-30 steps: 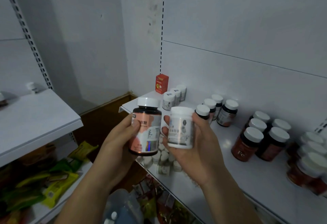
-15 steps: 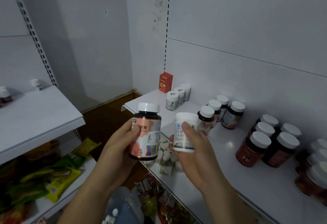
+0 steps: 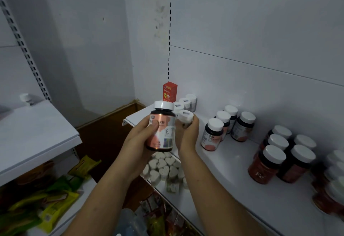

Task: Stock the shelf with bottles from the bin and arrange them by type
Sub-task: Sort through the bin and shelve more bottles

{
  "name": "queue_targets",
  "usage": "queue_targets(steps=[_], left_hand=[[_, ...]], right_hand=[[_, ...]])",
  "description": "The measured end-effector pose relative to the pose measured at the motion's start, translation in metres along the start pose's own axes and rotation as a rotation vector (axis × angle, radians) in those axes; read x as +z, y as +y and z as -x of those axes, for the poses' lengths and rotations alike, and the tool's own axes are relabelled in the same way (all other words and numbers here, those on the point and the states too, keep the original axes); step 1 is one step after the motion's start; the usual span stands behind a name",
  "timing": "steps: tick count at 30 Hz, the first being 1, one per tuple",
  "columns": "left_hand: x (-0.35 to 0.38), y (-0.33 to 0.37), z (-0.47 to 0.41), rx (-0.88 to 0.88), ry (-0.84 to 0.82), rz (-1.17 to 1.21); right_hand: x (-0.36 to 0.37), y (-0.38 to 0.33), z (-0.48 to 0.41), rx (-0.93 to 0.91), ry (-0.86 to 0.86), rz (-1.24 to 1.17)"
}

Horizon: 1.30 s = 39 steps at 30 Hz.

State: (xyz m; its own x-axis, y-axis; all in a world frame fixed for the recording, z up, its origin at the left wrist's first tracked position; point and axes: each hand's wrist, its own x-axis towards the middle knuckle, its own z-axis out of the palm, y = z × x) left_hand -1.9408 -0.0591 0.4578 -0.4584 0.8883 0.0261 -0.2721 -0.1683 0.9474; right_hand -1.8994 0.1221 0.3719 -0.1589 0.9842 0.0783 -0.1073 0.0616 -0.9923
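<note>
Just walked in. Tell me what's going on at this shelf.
A person is stocking the white shelf with bottles. The left hand grips a dark bottle with a pink label and white cap, held upright in the air. The right hand grips a small white bottle close to the similar white bottles beside the red box. Dark pink-label bottles and red-label bottles stand in their own groups further right.
</note>
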Motion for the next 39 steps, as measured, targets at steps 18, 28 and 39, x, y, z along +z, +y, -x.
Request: queue_targets(steps=[18, 28, 39], left_hand=[[-0.022, -0.013, -0.019, -0.028, -0.024, 0.043], [-0.023, -0.007, -0.021, -0.022, -0.044, 0.075], [-0.032, -0.004, -0.023, -0.011, -0.044, 0.091]], right_hand=[[0.004, 0.030, -0.024, -0.018, 0.229, 0.178], [0.011, 0.018, -0.038, 0.194, 0.211, -0.030], [0.023, 0.014, -0.093, 0.156, 0.056, 0.394]])
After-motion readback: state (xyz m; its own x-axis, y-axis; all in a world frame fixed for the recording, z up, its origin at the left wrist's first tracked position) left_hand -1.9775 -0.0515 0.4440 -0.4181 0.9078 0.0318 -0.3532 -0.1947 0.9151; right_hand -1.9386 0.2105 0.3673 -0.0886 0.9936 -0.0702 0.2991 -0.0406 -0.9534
